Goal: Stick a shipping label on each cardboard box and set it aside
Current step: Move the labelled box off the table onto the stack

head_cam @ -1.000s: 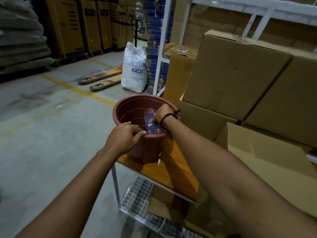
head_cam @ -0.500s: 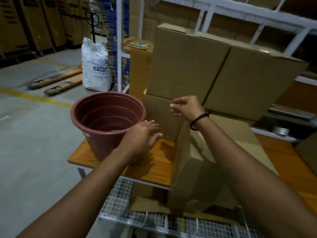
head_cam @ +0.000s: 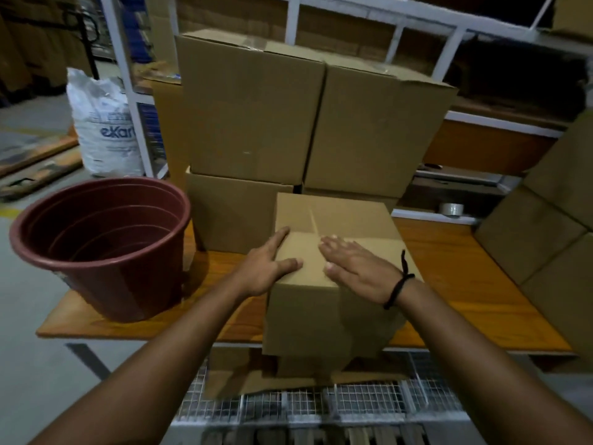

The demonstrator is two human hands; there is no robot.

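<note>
Four plain cardboard boxes (head_cam: 256, 117) stand stacked at the back of the tabletop (head_cam: 465, 284), and more boxes (head_cam: 552, 226) are piled at the right. None of the faces I can see carries a shipping label, so I judge most of the job is left, and I cannot tell which pile is the set-aside one. A reddish-brown plastic bucket (head_cam: 122, 277) sits on the left end of the tabletop.

The box being worked (head_cam: 308, 313) stands at the near edge of the tabletop, just in front of the stack, with its flaps closed. My left hand (head_cam: 263, 268) braces its upper left edge, thumb laid on the top and fingers straight along the side. My right hand (head_cam: 356, 268) lies flat on the top, its fingers (head_cam: 333, 244) straight and pressed together. It may be smoothing a label down, but whatever is under the palm is hidden. A tape roll (head_cam: 451, 209) lies on the shelf behind, well apart.
</note>
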